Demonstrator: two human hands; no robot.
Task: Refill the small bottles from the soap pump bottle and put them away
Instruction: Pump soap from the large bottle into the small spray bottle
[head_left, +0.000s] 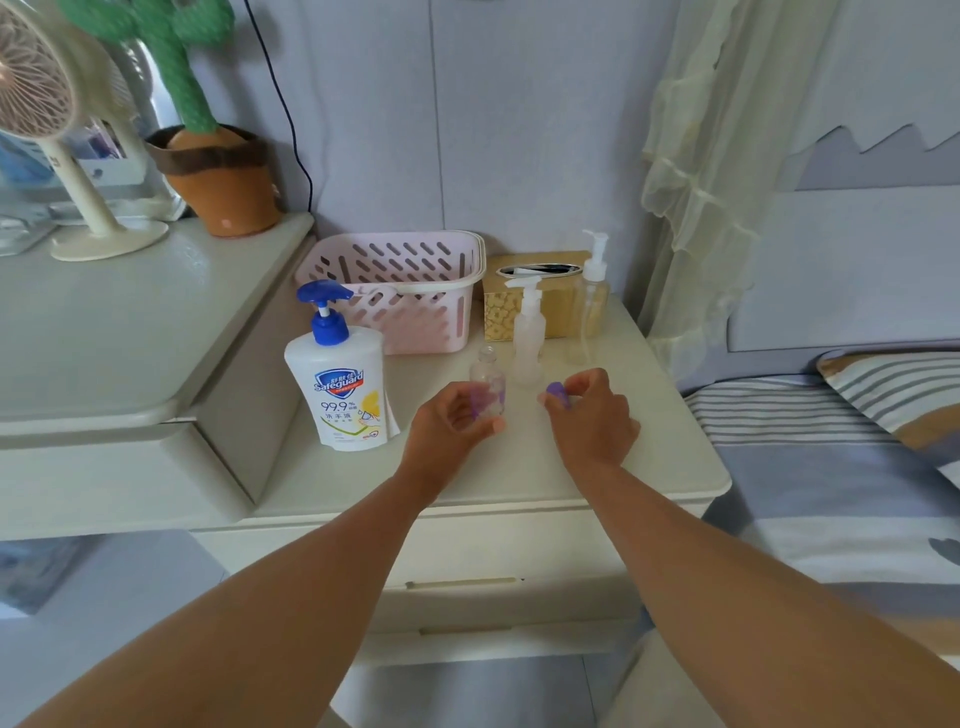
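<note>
My left hand (451, 423) grips a small clear bottle (487, 379) with a purple label; its neck is uncapped and it stands upright on the nightstand (519, 478). My right hand (592, 415) pinches the purple cap (557, 391) just to the right of that bottle. A white soap pump bottle (340, 387) with a blue pump stands to the left. Behind my hands stand a frosted small pump bottle (528, 338) and a taller clear pump bottle (589, 301).
A pink slotted basket (400, 291) sits at the back of the nightstand, beside a gold tissue box (535, 306). On a higher dresser at left stand a fan (62, 156) and a cactus toy in a pot (218, 171). A bed (831, 467) lies to the right.
</note>
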